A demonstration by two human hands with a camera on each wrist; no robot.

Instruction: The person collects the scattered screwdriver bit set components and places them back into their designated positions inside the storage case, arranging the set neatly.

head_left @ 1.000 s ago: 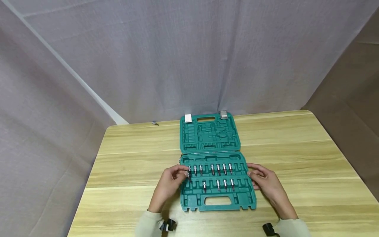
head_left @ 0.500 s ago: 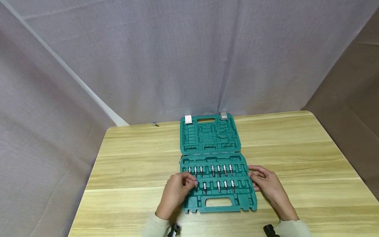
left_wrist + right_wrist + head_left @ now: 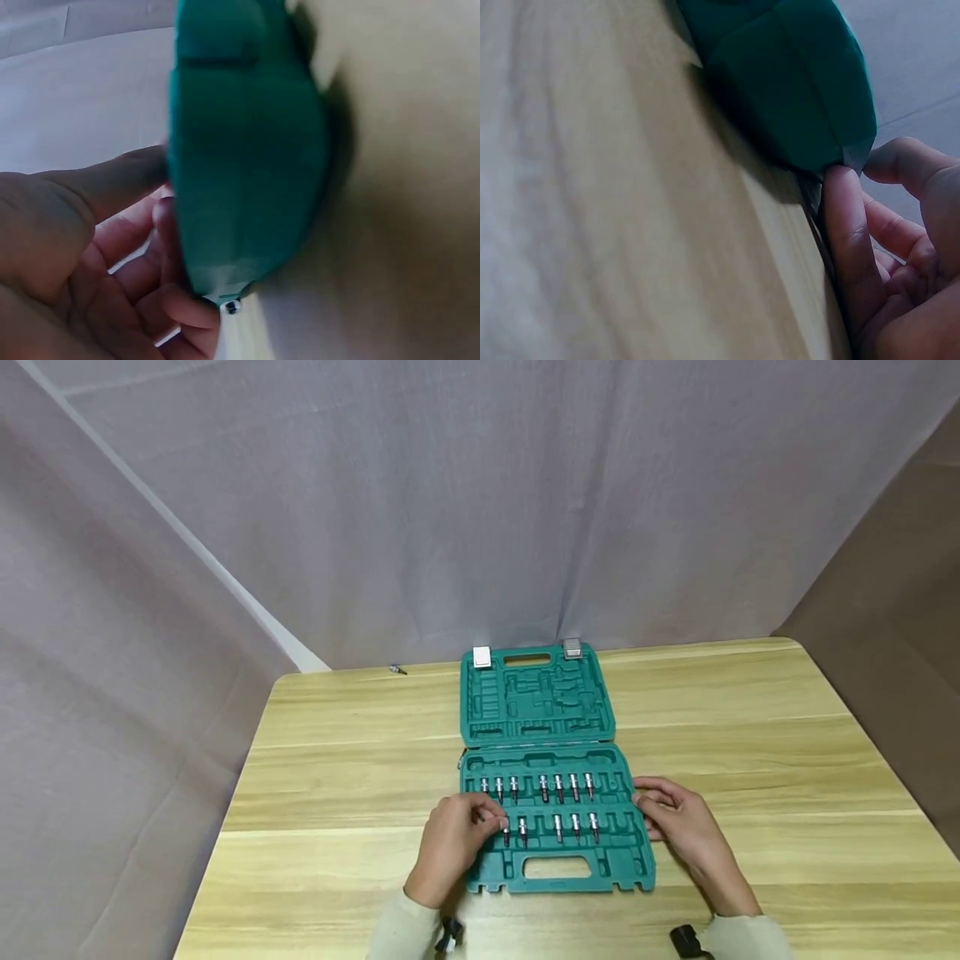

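Note:
The green tool case [image 3: 551,887] lies unfolded on the table, its tray half toward me. Silver-topped bit sockets with dark tips stand in two rows in the tray, among them a back-row bit socket [image 3: 543,788]. My left hand [image 3: 452,839] reaches over the tray's left side, thumb and index fingertips at the leftmost visible front-row bit socket [image 3: 506,838]. In the left wrist view the case wall hides those fingertips. My right hand [image 3: 686,827] grips the tray's right edge, a finger [image 3: 847,217] low against the case's side and another digit near its top edge.
Beyond the hinge lies the moulded lid [image 3: 537,733], with two metal latches on its far edge, one a bright latch [image 3: 482,657]. A loose bit socket [image 3: 398,669] lies at the table's [image 3: 337,760] far left edge. Grey curtains [image 3: 420,527] stand behind.
My left hand has moved from the back row's left end, rightward and toward me, carrying a bit socket to the front row. The right hand keeps its place at the case edge.

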